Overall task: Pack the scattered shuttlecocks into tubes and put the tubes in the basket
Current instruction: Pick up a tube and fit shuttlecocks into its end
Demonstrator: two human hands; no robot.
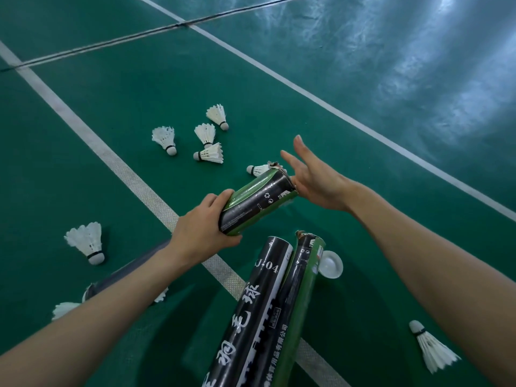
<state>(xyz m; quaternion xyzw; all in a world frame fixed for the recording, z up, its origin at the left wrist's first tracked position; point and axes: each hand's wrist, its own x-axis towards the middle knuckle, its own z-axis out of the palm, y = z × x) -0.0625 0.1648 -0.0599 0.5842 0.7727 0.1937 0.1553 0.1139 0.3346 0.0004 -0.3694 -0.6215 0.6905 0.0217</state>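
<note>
Where the green court floor (83,169) fills the frame, white boundary lines (117,163) cross it diagonally from the upper left toward the lower centre. Two long tubes rise side by side from the bottom edge at lower centre. One is a black tube (251,317) printed with white characters. Touching it on the right is a green-sided tube (303,297) whose upper rim is torn.

Both bare forearms enter from the lower corners. At centre frame the left hand (203,227) grips the near end of a short tube (258,205), black and green, with fingers curled over the top and the thumb beneath. This tube is held clear of the floor and tilts up toward the right. The right hand (315,180) is spread with straight fingers and holds nothing; the heel of its palm sits at the short tube's torn far end.

A grey object (125,272) lies partly hidden under the left forearm, and what it is cannot be told.

- **Upper centre:** four shuttlecocks (210,154) lie clustered on the floor.
- **Behind the short tube's far end:** a fifth shuttlecock (258,169) is just visible.
- **Left of frame:** a left shuttlecock (88,243) stands on its cork.
- **Lower right:** a right shuttlecock (431,350) lies on its side.
- **Lower left:** feather tips (65,308) show beside the left forearm.

A white cap (331,264) lies on the floor just beside the green-sided tube's rim.
</note>
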